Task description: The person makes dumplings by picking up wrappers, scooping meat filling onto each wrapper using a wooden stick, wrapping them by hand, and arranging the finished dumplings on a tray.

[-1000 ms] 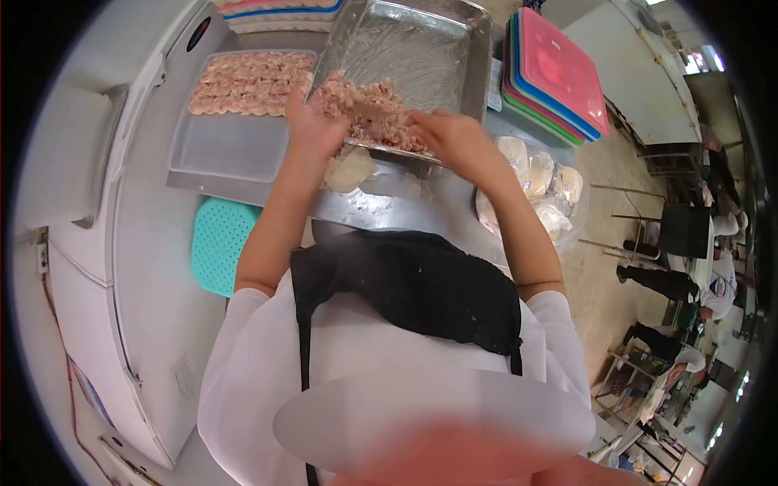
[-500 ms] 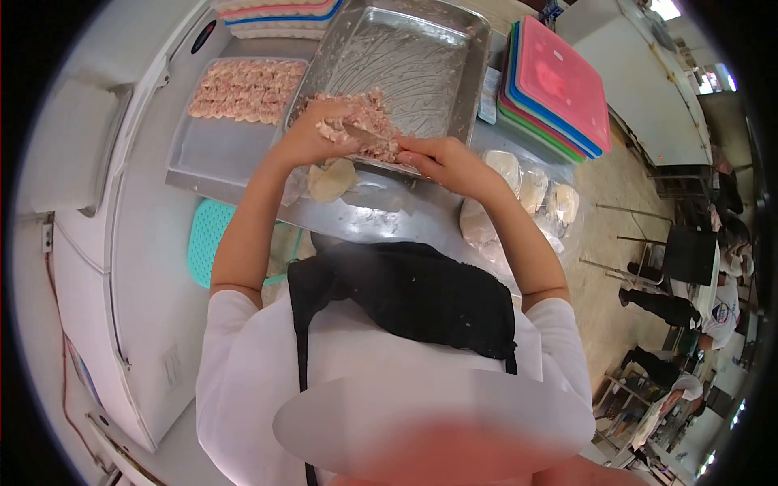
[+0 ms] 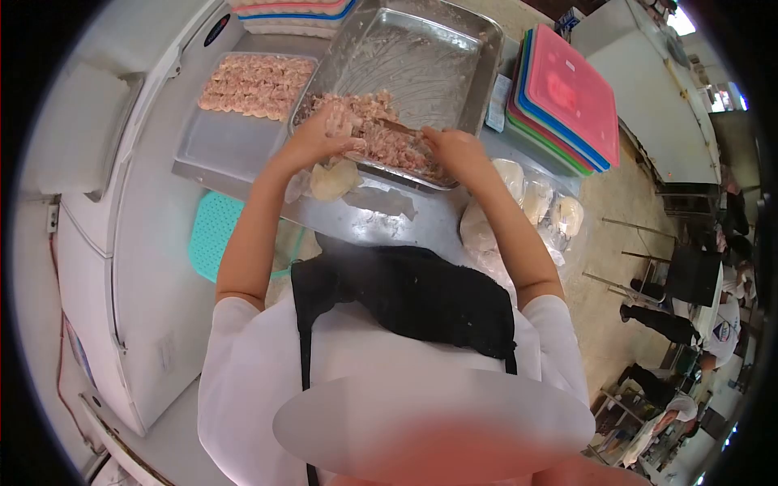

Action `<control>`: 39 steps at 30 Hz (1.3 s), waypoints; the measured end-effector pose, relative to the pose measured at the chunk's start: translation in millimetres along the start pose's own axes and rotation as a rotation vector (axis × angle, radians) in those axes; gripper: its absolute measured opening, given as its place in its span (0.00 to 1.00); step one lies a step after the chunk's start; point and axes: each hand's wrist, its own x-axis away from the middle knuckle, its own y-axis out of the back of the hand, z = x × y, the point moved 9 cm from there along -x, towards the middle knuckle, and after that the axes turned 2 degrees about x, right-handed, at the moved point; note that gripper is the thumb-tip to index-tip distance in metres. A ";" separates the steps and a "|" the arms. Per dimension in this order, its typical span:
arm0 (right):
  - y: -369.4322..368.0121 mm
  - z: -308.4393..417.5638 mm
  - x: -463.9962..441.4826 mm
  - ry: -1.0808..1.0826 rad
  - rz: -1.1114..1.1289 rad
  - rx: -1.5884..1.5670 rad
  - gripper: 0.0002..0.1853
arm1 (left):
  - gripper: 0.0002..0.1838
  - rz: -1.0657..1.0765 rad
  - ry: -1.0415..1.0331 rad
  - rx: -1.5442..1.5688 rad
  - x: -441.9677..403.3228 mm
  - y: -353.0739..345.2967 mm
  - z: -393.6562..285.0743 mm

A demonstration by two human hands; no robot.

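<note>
My left hand [image 3: 322, 136] is curled at the near left corner of a metal tray [image 3: 491, 65], closed around a small meat-filled dumpling that its fingers mostly hide. Between the thumb and fingers of my right hand [image 3: 455, 152] is the handle of a thin, flat spatula [image 3: 395, 125]. Its blade lies over the pinkish ground meat [image 3: 397, 148] heaped along the tray's near side. Pale round dumpling wrappers [image 3: 334, 181] lie just below my left hand, on the metal table [image 3: 389, 223].
At left, a shallow plastic tray [image 3: 219, 144] holds rows of filled dumplings [image 3: 255, 85]. Stacked coloured lids [image 3: 571, 89] stand at right, above bagged pale packs [image 3: 535, 201]. A turquoise stool [image 3: 215, 235] is below the table; a white freezer [image 3: 154, 267] flanks it.
My right hand has moved right and slightly up, drawing the spatula from my left hand back over the meat. The fingers of my left hand have closed in more.
</note>
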 end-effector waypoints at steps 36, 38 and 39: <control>122.4 134.4 15.0 -0.023 -0.215 -0.065 0.14 | 0.24 0.258 -0.283 -0.084 19.6 55.4 -21.6; 110.0 165.9 4.2 0.020 -0.207 -0.047 0.14 | 0.25 0.212 -0.423 -0.083 16.4 75.7 -13.5; 102.8 178.5 -2.6 0.044 -0.206 -0.036 0.14 | 0.25 0.185 -0.496 -0.083 18.2 86.9 -17.2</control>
